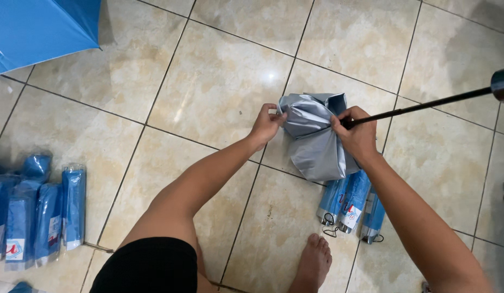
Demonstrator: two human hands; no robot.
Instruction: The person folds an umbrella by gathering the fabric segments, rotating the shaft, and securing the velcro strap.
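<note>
Here, a collapsed silver-grey fabric umbrella canopy (315,138) is gripped above the beige tiled floor (208,81): L hand (265,125) pinched on its edge, R hand (358,135) closed round fabric & thin black shaft (420,106).

The person is wearing black shorts (149,266). Both arms are showing bare, without sleeves; left hand (265,126), right hand (358,135) and one foot (313,266) are uncovered.

Folded umbrella (316,135) above three packed umbrellas (352,205).
</note>
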